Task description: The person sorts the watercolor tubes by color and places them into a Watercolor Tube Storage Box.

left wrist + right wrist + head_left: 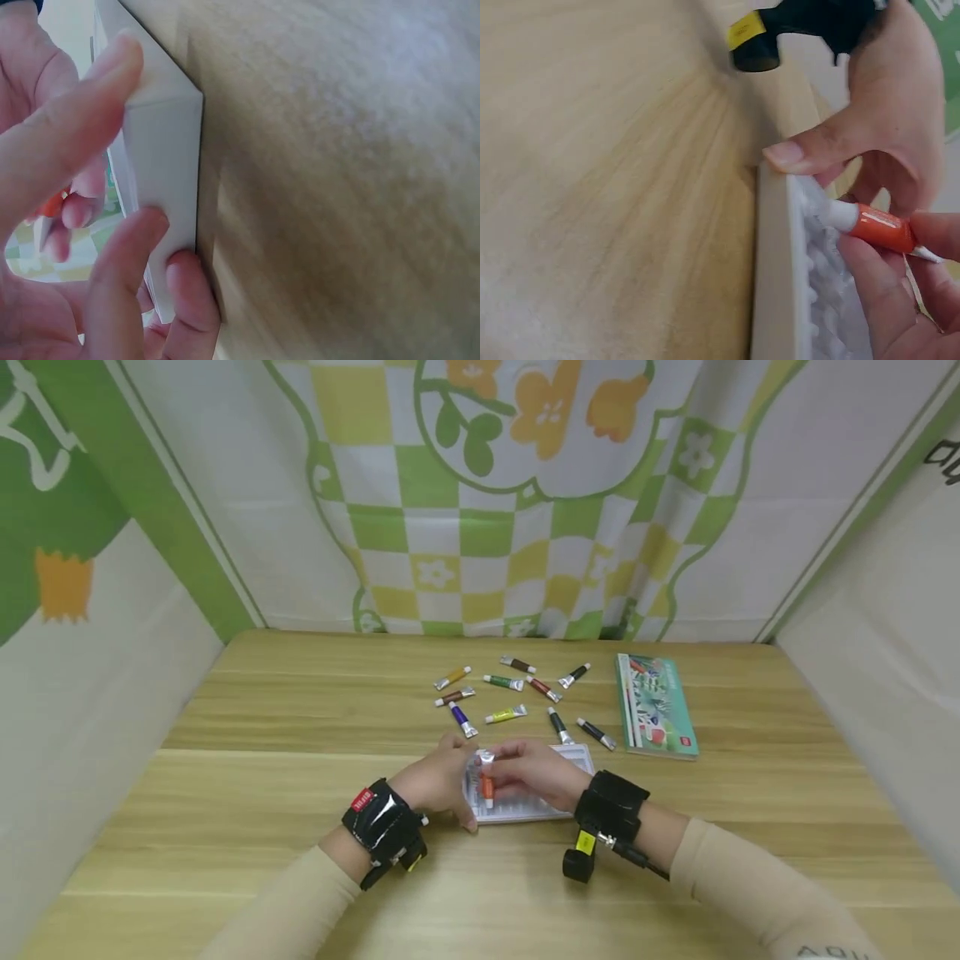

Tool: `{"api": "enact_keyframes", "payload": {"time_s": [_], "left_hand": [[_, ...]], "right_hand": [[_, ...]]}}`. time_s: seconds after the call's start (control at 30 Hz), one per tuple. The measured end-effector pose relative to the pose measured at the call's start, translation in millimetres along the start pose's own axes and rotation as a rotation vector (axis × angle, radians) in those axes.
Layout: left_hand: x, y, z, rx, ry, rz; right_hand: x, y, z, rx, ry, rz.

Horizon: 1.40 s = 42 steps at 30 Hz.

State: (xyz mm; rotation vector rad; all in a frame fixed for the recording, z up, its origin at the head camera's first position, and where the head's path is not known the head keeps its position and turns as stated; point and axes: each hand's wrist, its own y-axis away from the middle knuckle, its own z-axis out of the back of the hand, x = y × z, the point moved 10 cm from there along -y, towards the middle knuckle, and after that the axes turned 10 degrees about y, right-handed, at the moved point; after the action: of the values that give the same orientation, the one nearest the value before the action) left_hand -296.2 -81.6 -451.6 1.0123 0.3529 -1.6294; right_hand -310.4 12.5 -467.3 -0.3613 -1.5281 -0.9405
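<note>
An orange paint tube (489, 792) is pinched between the thumb and fingers of my right hand (538, 770), white cap toward the near left. It is over the left end of a white box (169, 165) with a ridged clear plastic tray (521, 811) in it. In the right wrist view the tube's cap (843, 216) is right at the tray's ridges. My left hand (438, 781) grips the box's left end, thumb on the near side and fingers on the end wall. Beyond the box lie a purple tube (462, 720) and a yellow tube (506, 714).
Several more paint tubes are scattered behind the box, among them a green tube (503, 682) and a black tube (596, 733). A teal illustrated box (658, 706) lies at the right. A patterned curtain (480, 568) hangs along the table's (300, 710) back edge.
</note>
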Motion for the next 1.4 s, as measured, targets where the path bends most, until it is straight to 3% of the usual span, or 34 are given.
{"api": "enact_keyframes", "payload": {"time_s": [0.1, 0.2, 0.43, 0.63, 1.0, 1.23, 1.4], "left_hand": [[-0.7, -1.6, -1.2, -0.001, 0.003, -0.016], [-0.1, -2.7, -0.8, -0.008, 0.01, -0.02], [-1.6, -0.6, 1.3, -0.019, 0.003, -0.023], [-0.8, 0.5, -0.5, -0.006, 0.008, 0.002], [-2.1, 0.6, 1.2, 0.005, -0.008, 0.012], [0.6, 1.0, 2.1, 0.005, -0.01, 0.036], [-1.3, 0.7, 1.6, -0.001, 0.022, 0.024]], "right_hand": [[-3.0, 0.5, -0.9, -0.035, 0.028, -0.012], [-3.3, -0.7, 0.6, -0.073, 0.141, 0.003], [27.5, 2.2, 0.6, -0.153, 0.707, 0.218], [38.7, 3.4, -9.3, -0.131, 0.968, 0.313], [43.5, 11.2, -20.8, -0.089, 1.123, 0.382], [44.4, 3.2, -31.3, 0.019, 1.084, 0.352], [43.8, 1.6, -34.6, 0.013, 1.205, 0.358]]}}
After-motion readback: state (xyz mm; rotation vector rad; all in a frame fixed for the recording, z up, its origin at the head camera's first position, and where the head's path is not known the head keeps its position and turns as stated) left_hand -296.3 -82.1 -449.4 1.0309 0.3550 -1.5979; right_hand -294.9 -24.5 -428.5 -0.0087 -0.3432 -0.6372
